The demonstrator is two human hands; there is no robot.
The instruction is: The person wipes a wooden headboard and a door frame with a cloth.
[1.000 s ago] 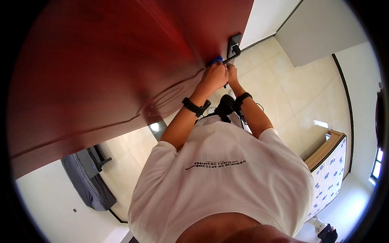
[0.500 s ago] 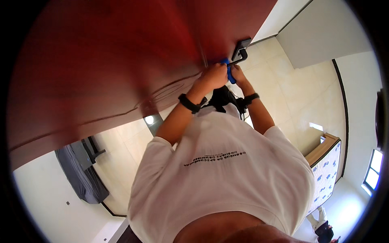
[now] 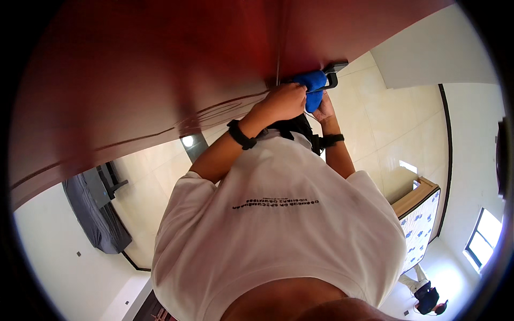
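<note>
A blue cloth [image 3: 314,80] lies around the lever of the black door handle [image 3: 334,80], and its lower part hangs below. The handle sits near the right edge of the red-brown door [image 3: 160,75]. My left hand [image 3: 287,101] is closed at the cloth's left side, fingertips pinching it. From below, my right hand [image 3: 325,111] holds the cloth's hanging part, its fingers partly hidden behind the blue fabric. Each wrist wears a black band.
Pale floor tiles [image 3: 396,123] spread to the right of the door. A patterned mattress [image 3: 422,230] on a wooden bed frame stands lower right, with another person [image 3: 425,291] beyond it. A grey-covered piece of furniture [image 3: 96,214] stands at left.
More of the blue cloth shows, now around the lever. My right hand has dropped slightly and turned, its palm side showing. The door edge and handle appear farther right.
</note>
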